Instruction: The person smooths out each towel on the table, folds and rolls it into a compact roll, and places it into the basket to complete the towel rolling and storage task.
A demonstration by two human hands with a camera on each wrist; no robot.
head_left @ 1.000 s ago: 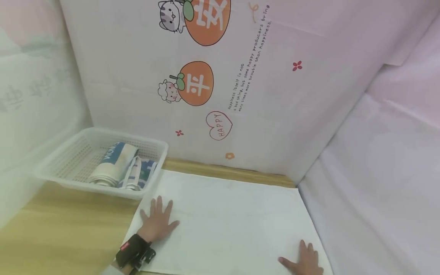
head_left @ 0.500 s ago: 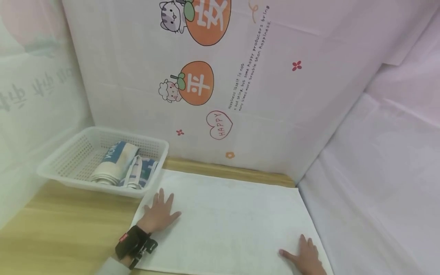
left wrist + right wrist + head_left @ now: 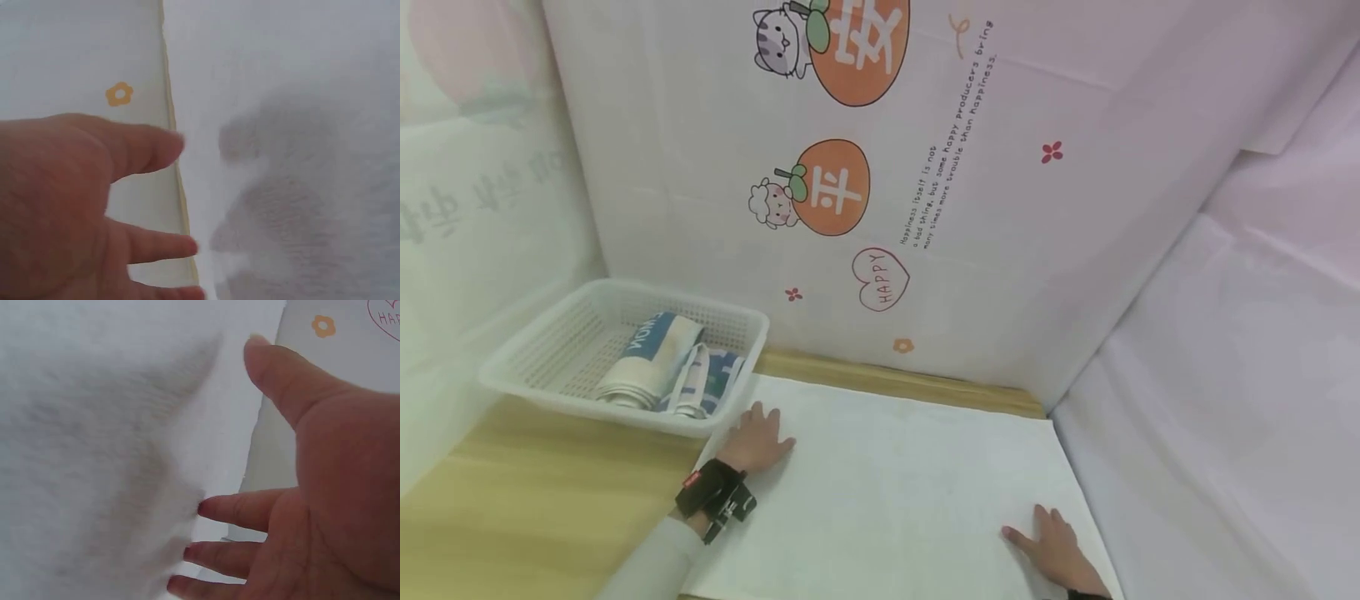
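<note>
Both released and holding nothing, the left hand (image 3: 757, 441) and the right hand (image 3: 1056, 547) reach forward palm down, thumbs turned inward. A white cloth (image 3: 887, 500) lies flat on the bench (image 3: 550, 500) beneath each grip: the left near its left edge by the basket (image 3: 602, 411), the right near its right edge. Contact is unclear.

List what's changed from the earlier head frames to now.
The left hand has moved forward over the white cloth, closer to the basket. The right hand has moved slightly forward and inward. Nothing was taken hold of or let go. Unchanged: the cloth lies spread out, and the basket with its rolled cloths is in place.
</note>
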